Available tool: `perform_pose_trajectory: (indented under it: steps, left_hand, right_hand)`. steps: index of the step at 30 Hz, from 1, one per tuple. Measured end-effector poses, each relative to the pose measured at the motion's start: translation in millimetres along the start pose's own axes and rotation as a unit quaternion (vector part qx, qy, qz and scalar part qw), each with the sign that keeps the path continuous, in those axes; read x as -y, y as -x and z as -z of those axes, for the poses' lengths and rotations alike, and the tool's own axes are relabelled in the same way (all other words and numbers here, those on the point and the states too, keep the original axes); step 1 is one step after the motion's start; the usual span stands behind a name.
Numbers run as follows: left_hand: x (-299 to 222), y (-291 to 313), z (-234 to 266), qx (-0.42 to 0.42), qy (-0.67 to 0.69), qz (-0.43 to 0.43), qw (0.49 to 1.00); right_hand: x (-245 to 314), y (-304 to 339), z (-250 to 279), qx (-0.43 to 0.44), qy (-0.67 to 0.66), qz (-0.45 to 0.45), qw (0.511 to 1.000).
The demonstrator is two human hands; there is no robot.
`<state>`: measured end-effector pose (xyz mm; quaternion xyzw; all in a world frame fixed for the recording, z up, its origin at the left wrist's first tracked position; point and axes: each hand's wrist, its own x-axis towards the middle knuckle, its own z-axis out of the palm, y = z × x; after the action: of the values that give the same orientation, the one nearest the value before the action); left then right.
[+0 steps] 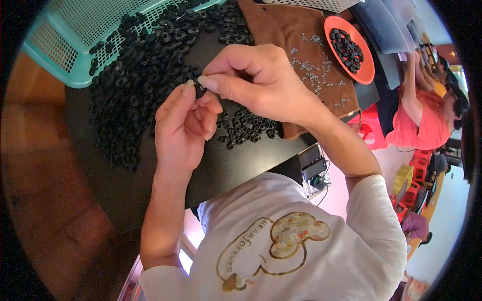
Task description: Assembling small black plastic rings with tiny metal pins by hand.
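A small black plastic piece [200, 91] is pinched between the thumb and fingers of my left hand [178, 123]. My right hand [258, 78] reaches in from the right, its thumb and forefinger closed at the top of the same piece; whether it also holds something tiny there is hidden. Beneath and left of my hands lies a large heap of black plastic pieces [125, 110]. A smaller group of black parts [248, 128] sits under my right wrist. Beyond that wrist, small metal springs [311, 75] are scattered over a brown cloth [281, 30].
A teal mesh basket [75, 80] stands at the far left, with black pieces spilling over its side. At the far right, an orange plate [368, 70] holds black parts near a clear plastic bin [384, 25]. A phone [314, 169] lies below the table edge. Other people sit at right.
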<state>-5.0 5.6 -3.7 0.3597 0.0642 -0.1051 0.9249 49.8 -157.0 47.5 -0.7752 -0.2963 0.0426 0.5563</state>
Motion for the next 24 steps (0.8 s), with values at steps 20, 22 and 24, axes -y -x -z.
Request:
perform_pose_trajectory:
  steps: [20,22,24]
  left_hand:
    - [2.8,-0.3,1.9,0.008,-0.041,-0.027,0.999]
    - [-0.3,0.3,-0.5,-0.005,-0.066,-0.036,0.997]
    - [-2.6,-1.1,-3.2,-0.039,-0.022,-0.041,0.998]
  right_hand:
    - [-20.3,-1.3,-10.6,0.031,0.109,0.185,0.976]
    - [-14.8,-5.5,-2.0,0.083,0.034,0.114,0.989]
    - [-14.8,-6.8,5.4,0.068,0.020,0.065,0.995]
